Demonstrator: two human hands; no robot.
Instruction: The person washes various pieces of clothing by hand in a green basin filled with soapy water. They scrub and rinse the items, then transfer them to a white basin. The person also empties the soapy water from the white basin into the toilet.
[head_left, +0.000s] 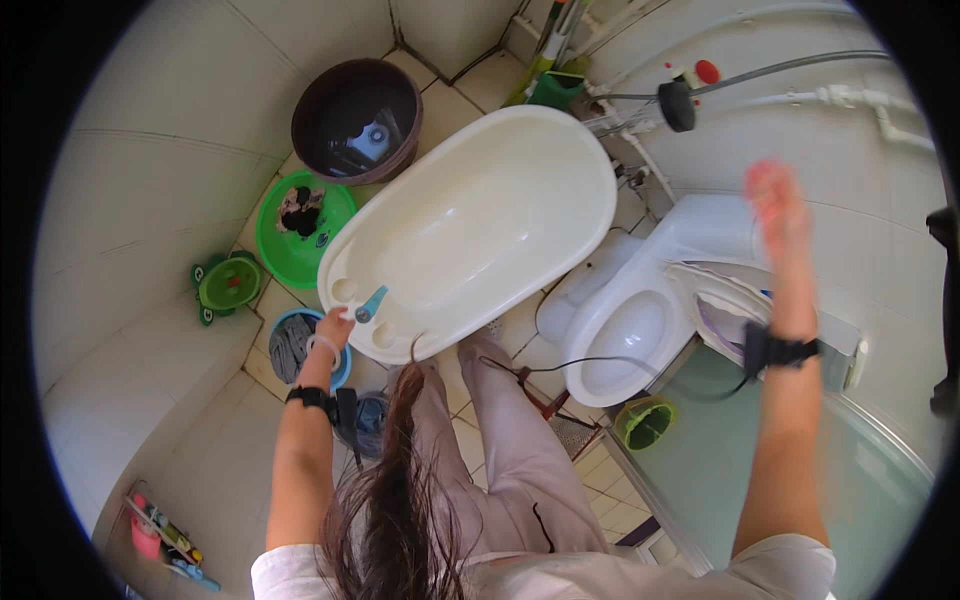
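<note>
A white plastic baby bathtub (450, 217) lies at a slant on the tiled floor before me. My left hand (335, 328) grips the rim at its near left end. Close to those fingers, a teal strip with a grey round end (371, 304) rests on the tub's ledge between two round recesses. My right hand (780, 214) is raised at the right, apart from the tub, over the toilet side. Motion blurs it, so its fingers cannot be made out, and no held thing shows.
A dark basin of water (356, 124), a green basin with wet cloth (307, 255), a green frog-shaped pot (229, 283) and a blue basin of grey cloth (292, 349) stand left. At right are a toilet (622, 345), a yellow-green bin (645, 424) and wall pipes (810, 97).
</note>
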